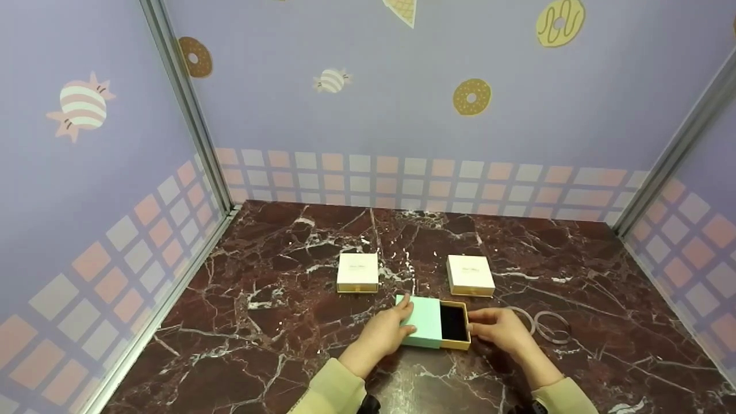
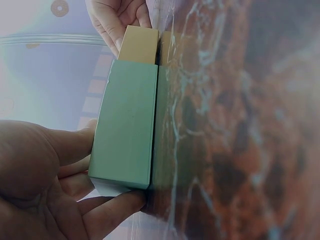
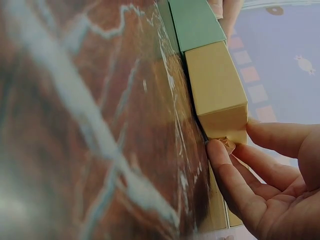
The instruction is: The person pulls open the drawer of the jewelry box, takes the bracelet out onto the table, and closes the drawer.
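A mint-green drawer box (image 1: 422,323) lies on the table with its yellow drawer (image 1: 456,345) partly out toward the right, showing a black lining (image 1: 454,322). My left hand (image 1: 382,330) grips the box's green sleeve at its left end, thumb and fingers on opposite sides, as the left wrist view also shows. At the drawer's right end, my right hand (image 1: 503,329) pinches a small ribbon tab (image 3: 226,145). A finger of that hand touches the drawer's end face. Part of the drawer is hidden inside the sleeve.
Two white boxes, the left one (image 1: 357,270) and the right one (image 1: 470,274), stand behind the green box. Two pale rings, one (image 1: 553,342) fully visible and one (image 1: 532,323) partly behind my right hand, lie at the right. Patterned walls (image 1: 368,115) enclose the marble-look table (image 1: 276,345).
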Demonstrator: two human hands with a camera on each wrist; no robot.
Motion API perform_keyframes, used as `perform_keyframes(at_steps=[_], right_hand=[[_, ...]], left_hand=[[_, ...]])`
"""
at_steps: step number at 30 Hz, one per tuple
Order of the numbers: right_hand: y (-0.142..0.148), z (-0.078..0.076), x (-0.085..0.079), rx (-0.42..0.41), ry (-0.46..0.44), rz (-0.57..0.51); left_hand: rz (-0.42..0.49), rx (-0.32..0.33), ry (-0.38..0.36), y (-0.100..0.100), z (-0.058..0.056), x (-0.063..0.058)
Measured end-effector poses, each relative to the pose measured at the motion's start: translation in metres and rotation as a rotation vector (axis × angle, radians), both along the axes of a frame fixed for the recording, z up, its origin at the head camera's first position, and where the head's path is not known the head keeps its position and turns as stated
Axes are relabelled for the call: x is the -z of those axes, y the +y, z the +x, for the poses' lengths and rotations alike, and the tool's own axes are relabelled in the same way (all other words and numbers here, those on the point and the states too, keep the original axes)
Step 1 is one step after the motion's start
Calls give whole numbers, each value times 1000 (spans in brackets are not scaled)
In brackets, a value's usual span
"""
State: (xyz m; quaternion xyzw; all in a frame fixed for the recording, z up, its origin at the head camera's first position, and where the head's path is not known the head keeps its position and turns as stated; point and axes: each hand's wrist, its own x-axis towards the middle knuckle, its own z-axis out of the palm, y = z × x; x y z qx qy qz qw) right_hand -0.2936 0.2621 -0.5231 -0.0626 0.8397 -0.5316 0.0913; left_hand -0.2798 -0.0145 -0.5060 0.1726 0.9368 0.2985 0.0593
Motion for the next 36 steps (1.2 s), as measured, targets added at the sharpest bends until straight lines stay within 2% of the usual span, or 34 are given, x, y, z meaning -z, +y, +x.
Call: perform_keyframes(at_steps=[16,27,36], right_hand=[[-3,-2,3,-6,-7,1],[-5,-1,2,-6,20,13],[-9,-1,1,-15,47,23]], left_hand=[[24,18,-19,-2,0,1],[5,9,14,-1,0,2],[1,7,9,-1,-1,1]])
